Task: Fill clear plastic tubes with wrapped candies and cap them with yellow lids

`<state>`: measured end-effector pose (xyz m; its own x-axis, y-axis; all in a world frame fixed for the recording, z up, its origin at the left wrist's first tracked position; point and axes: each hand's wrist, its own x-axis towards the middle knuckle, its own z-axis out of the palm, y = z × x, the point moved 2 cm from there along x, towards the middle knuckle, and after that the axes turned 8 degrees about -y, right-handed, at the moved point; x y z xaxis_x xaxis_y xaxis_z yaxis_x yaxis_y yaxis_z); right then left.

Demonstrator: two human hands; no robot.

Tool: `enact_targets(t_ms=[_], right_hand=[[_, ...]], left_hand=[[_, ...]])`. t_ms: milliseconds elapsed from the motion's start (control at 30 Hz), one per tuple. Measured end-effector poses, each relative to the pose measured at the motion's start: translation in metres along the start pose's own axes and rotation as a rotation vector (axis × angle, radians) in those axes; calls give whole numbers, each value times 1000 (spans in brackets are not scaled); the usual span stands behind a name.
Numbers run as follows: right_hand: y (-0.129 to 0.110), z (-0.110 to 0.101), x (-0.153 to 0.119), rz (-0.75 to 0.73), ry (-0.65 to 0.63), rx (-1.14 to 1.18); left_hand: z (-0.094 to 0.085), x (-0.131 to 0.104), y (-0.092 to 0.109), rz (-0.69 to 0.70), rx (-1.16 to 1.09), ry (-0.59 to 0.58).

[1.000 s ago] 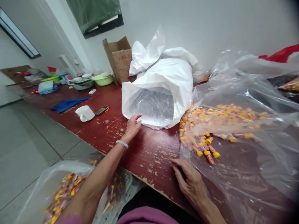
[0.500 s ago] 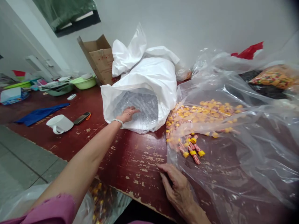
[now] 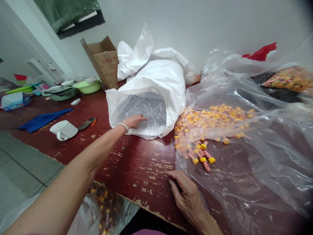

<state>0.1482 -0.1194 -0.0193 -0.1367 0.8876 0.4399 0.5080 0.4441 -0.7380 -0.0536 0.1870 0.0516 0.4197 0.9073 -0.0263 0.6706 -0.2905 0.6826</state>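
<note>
My left hand (image 3: 135,121), with a beaded bracelet on the wrist, reaches into the mouth of a white sack (image 3: 162,76) lying on its side. Its fingers stretch out over a heap of clear plastic tubes (image 3: 153,111), and I see nothing held in them. On the table's front part rests my right hand (image 3: 187,195), thumb and fingers apart, holding nothing visible. Just beyond it, several small red-and-white patterned tubes with yellow caps (image 3: 205,160) spill from a large clear plastic bag (image 3: 266,156), where many more lie.
A white mug (image 3: 64,130), a phone (image 3: 86,124) and a blue cloth (image 3: 45,120) lie left on the worn red table (image 3: 137,166). Behind stand an open cardboard box (image 3: 106,63) and a green basin (image 3: 89,86). A bag of yellow-capped pieces (image 3: 107,205) sits below the front edge.
My left forearm has dropped lower and the pink sleeve has mostly left view. The left hand has shifted slightly within the sack's mouth. My right hand stays in place.
</note>
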Motion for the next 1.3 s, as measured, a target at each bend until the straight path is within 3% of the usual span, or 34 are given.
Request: enact_targets(t_ms=[100, 167, 467, 600, 767, 933, 1033, 1133, 1300], right_hand=[[0, 0, -1, 2, -18, -10], [0, 0, -2, 2, -26, -19], [-6, -1, 3, -16, -18, -111], [4, 2, -8, -62, -53, -206], [31, 11, -9, -92, -37, -243], [3, 20, 9, -213, -31, -328], [-14, 28, 20, -261, -43, -383], [-12, 34, 23, -206, -33, -388], [3, 34, 18, -134, -37, -359]], left_hand=[[6, -15, -1, 26, 100, -161], [10, -26, -1, 36, 146, -203], [10, -82, 11, 92, 247, -242], [18, -115, 18, 60, 269, -223], [64, -146, 24, 309, 412, -305], [115, -174, 42, 385, 437, -253], [121, -184, 49, 446, 329, -215], [114, -189, 46, 488, 135, -208], [108, -192, 21, 268, -281, -216]])
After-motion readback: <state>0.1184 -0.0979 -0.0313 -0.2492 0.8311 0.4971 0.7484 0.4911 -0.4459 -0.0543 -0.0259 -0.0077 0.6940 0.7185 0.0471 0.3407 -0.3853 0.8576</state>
